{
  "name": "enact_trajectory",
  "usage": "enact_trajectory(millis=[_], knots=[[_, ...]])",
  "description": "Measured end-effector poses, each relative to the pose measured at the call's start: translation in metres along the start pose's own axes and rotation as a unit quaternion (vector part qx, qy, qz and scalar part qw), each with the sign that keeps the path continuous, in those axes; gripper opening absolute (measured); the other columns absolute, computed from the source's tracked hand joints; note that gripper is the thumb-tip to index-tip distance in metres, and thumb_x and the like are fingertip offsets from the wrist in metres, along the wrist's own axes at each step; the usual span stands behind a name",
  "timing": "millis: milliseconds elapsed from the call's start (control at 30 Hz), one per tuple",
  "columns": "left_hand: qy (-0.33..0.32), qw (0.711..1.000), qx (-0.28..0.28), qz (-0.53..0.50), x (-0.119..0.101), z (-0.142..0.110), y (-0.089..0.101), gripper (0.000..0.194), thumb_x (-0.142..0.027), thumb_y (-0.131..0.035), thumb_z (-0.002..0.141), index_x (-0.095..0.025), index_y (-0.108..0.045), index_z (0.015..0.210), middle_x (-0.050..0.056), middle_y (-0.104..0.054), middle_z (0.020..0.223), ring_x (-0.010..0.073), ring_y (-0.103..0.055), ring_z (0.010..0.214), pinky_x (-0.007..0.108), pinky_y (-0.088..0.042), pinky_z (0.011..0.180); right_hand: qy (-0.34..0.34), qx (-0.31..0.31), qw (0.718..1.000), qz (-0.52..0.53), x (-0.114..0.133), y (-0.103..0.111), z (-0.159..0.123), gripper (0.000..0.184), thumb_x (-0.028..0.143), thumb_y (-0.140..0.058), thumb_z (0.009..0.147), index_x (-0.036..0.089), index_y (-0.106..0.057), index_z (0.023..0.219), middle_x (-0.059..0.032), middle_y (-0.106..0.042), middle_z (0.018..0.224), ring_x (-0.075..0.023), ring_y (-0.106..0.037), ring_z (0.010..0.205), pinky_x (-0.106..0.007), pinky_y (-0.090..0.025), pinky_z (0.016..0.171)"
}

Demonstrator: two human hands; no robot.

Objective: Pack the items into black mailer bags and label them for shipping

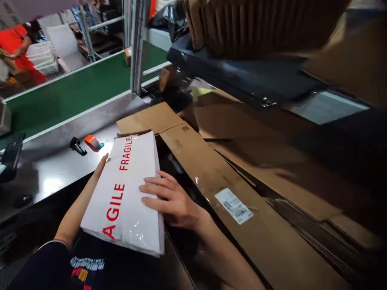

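A white package (127,201) with red FRAGILE lettering and clear tape at its near end is tilted in front of my chest. My left hand (102,165) supports it from the left edge; only part of that hand shows, the rest being hidden behind the package. Across the right edge lies my right hand (173,199), fingers on the white top face and the palm against the side. Just beyond and to the right is a long brown cardboard box (208,165) bearing a white printed label (234,205).
On the metal table (102,112) are a black handheld scanner (78,146) and an orange tape roll (92,141). Behind runs a green conveyor belt (90,86) past a metal post (137,52). Stacked cardboard (260,24) overhangs at upper right. A person in orange (18,44) is far left.
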State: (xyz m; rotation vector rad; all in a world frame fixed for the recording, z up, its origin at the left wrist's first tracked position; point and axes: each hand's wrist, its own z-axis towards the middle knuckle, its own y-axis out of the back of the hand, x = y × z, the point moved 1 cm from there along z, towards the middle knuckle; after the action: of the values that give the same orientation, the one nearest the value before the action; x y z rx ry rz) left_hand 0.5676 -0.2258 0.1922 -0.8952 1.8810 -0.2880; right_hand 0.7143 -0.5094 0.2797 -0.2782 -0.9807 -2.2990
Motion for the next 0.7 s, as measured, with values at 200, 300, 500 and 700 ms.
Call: enact_trajectory(millis=[200,300,500,700], knots=[[-0.24,0.951,-0.196,-0.005,-0.044,-0.116,0.087,0.071,-0.036,-0.089,0.059,-0.016,-0.07,0.124,0.011,-0.083,0.104,0.0355,-0.078,0.106,0.05,-0.062,0.099,-0.242,-0.078,0.961,0.106,-0.009,-0.132,0.004,0.054,0.026,-0.06,0.1,0.032,-0.054,0.154,-0.0113,-0.054,0.162,-0.0263,-0.056,0.148,-0.051,-0.05,0.122],[-0.293,0.904,-0.31,0.005,-0.042,-0.153,0.146,0.078,-0.034,-0.09,0.054,-0.018,-0.067,0.126,0.01,-0.083,0.107,0.0324,-0.078,0.104,0.044,-0.064,0.091,-0.444,-0.088,0.871,0.193,-0.025,-0.225,0.0,0.071,0.052,-0.069,0.092,0.024,-0.049,0.154,-0.0178,-0.057,0.157,-0.0342,-0.057,0.146,-0.057,-0.052,0.119],[-0.292,0.852,-0.434,0.017,-0.068,-0.171,0.278,0.066,-0.039,-0.082,0.064,-0.017,-0.061,0.123,0.015,-0.079,0.12,0.0296,-0.075,0.104,0.044,-0.063,0.092,-0.578,-0.096,0.77,0.253,-0.033,-0.402,0.047,0.091,0.068,-0.086,0.061,0.025,-0.06,0.137,-0.0193,-0.056,0.157,-0.0426,-0.051,0.149,-0.062,-0.042,0.124],[-0.383,0.79,-0.357,0.319,-0.138,-0.176,0.347,0.035,-0.036,-0.077,0.079,-0.017,-0.07,0.107,0.013,-0.077,0.113,0.0318,-0.068,0.122,0.051,-0.055,0.109,-0.579,-0.191,0.622,0.491,-0.053,-0.44,0.161,0.078,0.088,-0.067,0.074,0.029,-0.065,0.126,-0.015,-0.073,0.134,-0.0371,-0.071,0.125,-0.058,-0.061,0.099]])
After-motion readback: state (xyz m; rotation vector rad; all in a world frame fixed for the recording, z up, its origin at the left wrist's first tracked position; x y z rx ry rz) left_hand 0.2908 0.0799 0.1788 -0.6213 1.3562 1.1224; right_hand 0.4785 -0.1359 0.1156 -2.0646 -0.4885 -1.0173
